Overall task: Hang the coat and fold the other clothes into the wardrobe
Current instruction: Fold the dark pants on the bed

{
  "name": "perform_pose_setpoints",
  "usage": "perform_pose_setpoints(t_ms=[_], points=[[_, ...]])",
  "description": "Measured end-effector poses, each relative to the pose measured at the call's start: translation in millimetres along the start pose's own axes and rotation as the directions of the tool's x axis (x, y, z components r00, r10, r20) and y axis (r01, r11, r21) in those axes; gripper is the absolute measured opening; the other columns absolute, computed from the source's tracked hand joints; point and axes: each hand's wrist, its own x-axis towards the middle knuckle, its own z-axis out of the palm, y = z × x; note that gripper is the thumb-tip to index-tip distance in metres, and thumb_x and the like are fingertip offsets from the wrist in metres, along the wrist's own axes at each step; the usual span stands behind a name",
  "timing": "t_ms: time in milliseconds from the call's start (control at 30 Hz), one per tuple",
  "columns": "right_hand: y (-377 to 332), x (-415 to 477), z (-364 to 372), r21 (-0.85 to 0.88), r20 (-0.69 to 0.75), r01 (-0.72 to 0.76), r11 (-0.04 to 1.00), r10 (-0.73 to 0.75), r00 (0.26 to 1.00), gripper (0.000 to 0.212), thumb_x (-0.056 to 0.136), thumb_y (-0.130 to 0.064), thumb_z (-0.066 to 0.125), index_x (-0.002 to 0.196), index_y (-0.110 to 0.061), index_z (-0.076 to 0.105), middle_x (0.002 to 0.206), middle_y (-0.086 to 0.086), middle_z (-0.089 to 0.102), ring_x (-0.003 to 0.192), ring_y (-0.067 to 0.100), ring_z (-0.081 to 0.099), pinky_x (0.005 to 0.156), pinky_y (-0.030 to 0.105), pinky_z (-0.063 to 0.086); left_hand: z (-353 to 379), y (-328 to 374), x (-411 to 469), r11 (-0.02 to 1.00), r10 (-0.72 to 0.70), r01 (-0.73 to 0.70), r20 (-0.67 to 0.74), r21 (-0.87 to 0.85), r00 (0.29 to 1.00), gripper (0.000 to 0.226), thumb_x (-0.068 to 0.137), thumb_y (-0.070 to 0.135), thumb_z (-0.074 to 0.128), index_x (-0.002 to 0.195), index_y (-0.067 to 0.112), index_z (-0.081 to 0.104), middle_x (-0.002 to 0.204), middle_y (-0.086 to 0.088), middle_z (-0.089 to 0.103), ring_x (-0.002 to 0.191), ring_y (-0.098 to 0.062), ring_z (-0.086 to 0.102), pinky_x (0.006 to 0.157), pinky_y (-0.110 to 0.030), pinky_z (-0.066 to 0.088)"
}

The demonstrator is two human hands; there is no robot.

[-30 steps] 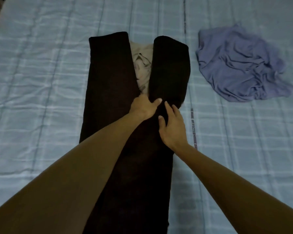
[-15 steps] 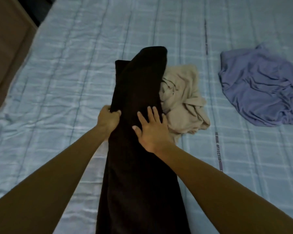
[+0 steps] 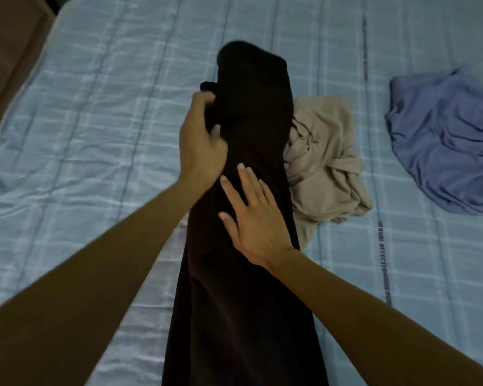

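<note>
Dark brown trousers point(image 3: 246, 302) lie lengthwise on the bed, one leg folded over the other. My left hand point(image 3: 200, 143) grips the left edge of the stacked legs near their far end. My right hand point(image 3: 253, 215) lies flat on the trousers, fingers spread, just below the left hand. A crumpled beige garment point(image 3: 326, 165) sits right beside the trousers, its left edge tucked under them. A crumpled blue-purple garment point(image 3: 446, 146) lies further right, apart from the rest.
The bed carries a light blue checked sheet point(image 3: 95, 135) with printed lettering point(image 3: 383, 263) on the right. A brown piece of furniture point(image 3: 9, 51) stands beyond the bed's left edge at the top left.
The right trouser leg has been folded over onto the left one, uncovering the beige garment. My left hand moved up along the left edge; my right hand went flat on the cloth.
</note>
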Motion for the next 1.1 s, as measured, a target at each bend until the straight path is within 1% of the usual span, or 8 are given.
perform_pose_setpoints(t_ms=[133, 267, 400, 567, 667, 767, 967, 1100], points=[[7, -1, 13, -0.081, 0.238, -0.069, 0.994, 0.086, 0.967, 0.059, 0.100, -0.049, 0.017, 0.151, -0.024, -0.001, 0.160, 0.010, -0.002, 0.146, 0.023, -0.008, 0.119, 0.040, -0.003, 8, -39, -33, 0.932, -0.324, 0.317, 0.011, 0.178, 0.946, 0.070, 0.087, -0.002, 0.052, 0.146, 0.014, 0.018, 0.135, -0.016, 0.039, 0.120, -0.024, 0.045, 0.097, -0.027, 0.038], [8, 0, 16, -0.087, 0.282, -0.073, 0.994, 0.095, 0.955, 0.061, 0.100, -0.050, 0.016, 0.151, -0.024, -0.007, 0.159, 0.009, -0.009, 0.145, 0.023, -0.015, 0.117, 0.039, -0.008, 4, -41, -43, 0.937, -0.237, 0.200, 0.102, 0.286, 0.966, 0.073, 0.085, 0.007, 0.061, 0.145, 0.015, 0.019, 0.137, -0.015, 0.037, 0.119, -0.021, 0.043, 0.090, -0.021, 0.034], [-3, -15, 14, -0.104, 0.314, -0.100, 0.990, 0.128, 0.941, 0.061, 0.101, -0.047, 0.019, 0.151, -0.023, -0.006, 0.159, 0.009, -0.009, 0.145, 0.026, -0.015, 0.117, 0.043, -0.007, -6, -35, -76, 0.924, -0.328, 0.290, 0.128, 0.250, 0.936, 0.069, 0.087, 0.013, 0.061, 0.142, 0.016, 0.020, 0.124, -0.007, 0.052, 0.100, -0.018, 0.056, 0.079, -0.022, 0.045], [-19, -82, 8, -0.049, 0.395, -0.087, 0.995, 0.100, 0.913, 0.057, 0.102, -0.043, 0.019, 0.152, -0.021, 0.004, 0.159, 0.011, -0.009, 0.145, 0.023, -0.014, 0.117, 0.043, -0.009, -25, -19, -178, 0.815, -0.579, 0.559, 0.182, 0.153, 0.795, 0.064, 0.085, 0.039, 0.064, 0.136, 0.016, 0.035, 0.131, -0.004, 0.053, 0.117, -0.022, 0.053, 0.098, -0.036, 0.045], [-24, -131, 2, -0.020, 0.397, -0.100, 0.995, 0.100, 0.912, 0.055, 0.102, -0.042, 0.020, 0.152, -0.021, 0.008, 0.159, 0.011, -0.007, 0.146, 0.023, -0.011, 0.117, 0.041, -0.006, -48, -7, -249, 0.680, -0.716, 0.721, 0.328, 0.132, 0.616, 0.071, 0.074, 0.055, 0.069, 0.133, 0.022, 0.046, 0.125, 0.001, 0.058, 0.113, -0.020, 0.056, 0.098, -0.040, 0.046], [-32, -172, -4, -0.040, 0.375, -0.128, 0.991, 0.134, 0.918, 0.055, 0.102, -0.042, 0.021, 0.152, -0.022, 0.010, 0.159, 0.011, -0.004, 0.146, 0.026, -0.009, 0.116, 0.041, -0.006, -71, 5, -313, 0.632, -0.742, 0.737, 0.464, 0.240, 0.485, 0.059, 0.078, 0.043, 0.072, 0.130, 0.021, 0.052, 0.119, 0.001, 0.061, 0.108, -0.018, 0.058, 0.092, -0.032, 0.047], [-70, -260, -3, -0.012, 0.280, 0.050, 0.999, -0.045, 0.959, 0.063, 0.097, -0.051, 0.026, 0.151, -0.023, 0.013, 0.159, 0.013, 0.001, 0.147, 0.028, -0.001, 0.116, 0.047, 0.001, -95, 18, -369, 0.749, -0.606, 0.547, 0.054, 0.373, 0.793, 0.034, 0.090, 0.032, 0.061, 0.115, 0.009, 0.057, 0.104, -0.011, 0.066, 0.097, -0.030, 0.061, 0.074, -0.031, 0.044], [-90, -309, 30, -0.092, 0.413, 0.000, 0.996, 0.039, 0.910, 0.067, 0.095, -0.056, 0.023, 0.152, -0.024, 0.006, 0.160, 0.011, -0.006, 0.146, 0.028, -0.010, 0.112, 0.045, -0.014, -115, 9, -394, 0.692, -0.545, 0.453, -0.006, 0.562, 0.839, 0.044, 0.090, 0.034, 0.059, 0.124, 0.011, 0.043, 0.111, -0.017, 0.060, 0.097, -0.036, 0.059, 0.075, -0.044, 0.050]])
